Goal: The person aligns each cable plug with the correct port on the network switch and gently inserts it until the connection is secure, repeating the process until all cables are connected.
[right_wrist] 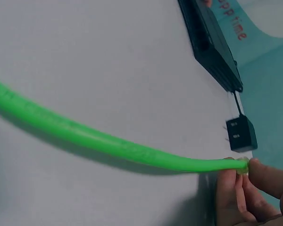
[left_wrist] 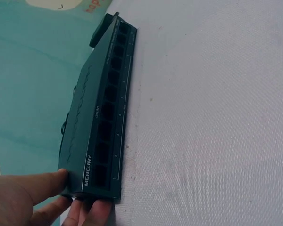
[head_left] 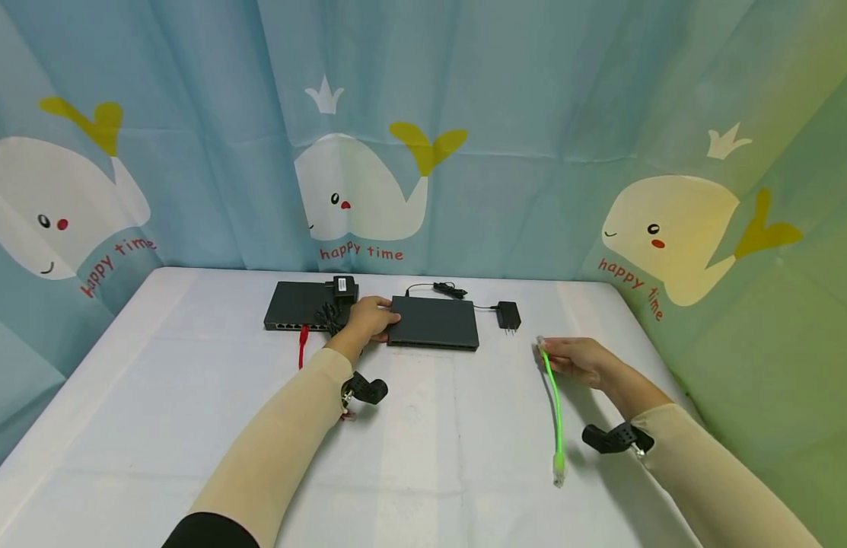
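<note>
My left hand (head_left: 368, 321) grips the left end of a black network switch (head_left: 433, 323) lying on the table. In the left wrist view the thumb lies on the switch's top (left_wrist: 80, 127) and fingers curl under its end. The row of ports along its front edge, marked MERCURY, looks unoccupied. To the right, my right hand (head_left: 582, 361) pinches one connector of a short green Ethernet cable (head_left: 557, 415). Its other connector hangs toward the near side. The right wrist view shows thumb and fingers on that clear plug (right_wrist: 243, 165).
A second black switch (head_left: 293, 301) stands at the left, with a power adapter (head_left: 344, 289) on it and a red cable (head_left: 302, 346) in its front. Another power adapter (head_left: 508, 315) lies right of the held switch, its cord bundle (head_left: 449, 290) behind. A whale-print curtain (head_left: 505, 114) hangs behind.
</note>
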Available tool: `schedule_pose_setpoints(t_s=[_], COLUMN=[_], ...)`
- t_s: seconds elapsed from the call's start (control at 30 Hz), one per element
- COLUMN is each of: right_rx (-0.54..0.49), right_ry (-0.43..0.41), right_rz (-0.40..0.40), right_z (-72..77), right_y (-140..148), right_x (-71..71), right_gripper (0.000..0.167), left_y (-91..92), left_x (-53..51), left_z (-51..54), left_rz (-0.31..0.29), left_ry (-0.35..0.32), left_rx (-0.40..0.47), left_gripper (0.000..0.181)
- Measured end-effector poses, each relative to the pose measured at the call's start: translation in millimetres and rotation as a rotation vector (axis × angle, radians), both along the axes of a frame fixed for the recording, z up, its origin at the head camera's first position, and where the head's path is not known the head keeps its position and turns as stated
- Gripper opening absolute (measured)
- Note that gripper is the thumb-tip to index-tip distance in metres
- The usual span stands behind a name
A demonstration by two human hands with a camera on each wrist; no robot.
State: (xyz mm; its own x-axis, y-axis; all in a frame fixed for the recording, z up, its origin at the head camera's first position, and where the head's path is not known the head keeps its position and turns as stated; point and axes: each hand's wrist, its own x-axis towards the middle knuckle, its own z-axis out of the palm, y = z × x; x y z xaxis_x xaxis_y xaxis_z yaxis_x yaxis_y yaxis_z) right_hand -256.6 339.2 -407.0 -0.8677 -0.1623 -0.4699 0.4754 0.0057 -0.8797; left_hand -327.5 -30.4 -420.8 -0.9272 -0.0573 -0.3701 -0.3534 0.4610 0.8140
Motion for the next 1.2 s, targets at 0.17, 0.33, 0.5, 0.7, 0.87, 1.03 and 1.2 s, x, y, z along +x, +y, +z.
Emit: schedule_pose_setpoints(t_s=[0.17, 0.33, 0.5, 0.7, 0.87, 1.03, 1.2], right_rx=[0.076, 0.106, 0.093, 0.070, 0.068, 0.042, -0.001], right_ry=[0.041, 0.043, 0.041, 0.045, 0.052, 0.037, -0.007], right_rz=[0.020, 0.030, 0.060, 0.067, 0.072, 0.072, 0.063], right_z=[-5.3, -7.3, -7.5, -8.6, -9.4, -9.6, -8.9], right_y=[-9.1, -17.1, -24.6, -33.5, -41.6, -51.1, -58.2], right_x=[4.5, 8.0, 10.7, 12.9, 14.6, 16.1, 16.6], right_gripper=[0.039, 0.043, 0.041, 0.040, 0.037, 0.039, 0.035], left_y=[0.1, 1.1, 1.4, 1.3, 1.5, 1.6, 2.0], left_x=[-0.5, -1.4, -1.6, -0.9, 0.2, -1.1, -2.0], left_z=[-2.8, -3.4, -2.5, -1.6, -0.8, -2.7, -3.6], left_rz=[0.009, 0.023, 0.032, 0.033, 0.021, 0.023, 0.029], left_ry=[-0.004, -0.017, -0.024, -0.023, -0.012, -0.010, -0.010], left_rx=[0.024, 0.030, 0.027, 0.024, 0.035, 0.035, 0.038], left_gripper=[0.050, 0.055, 0.054, 0.055, 0.060, 0.061, 0.060])
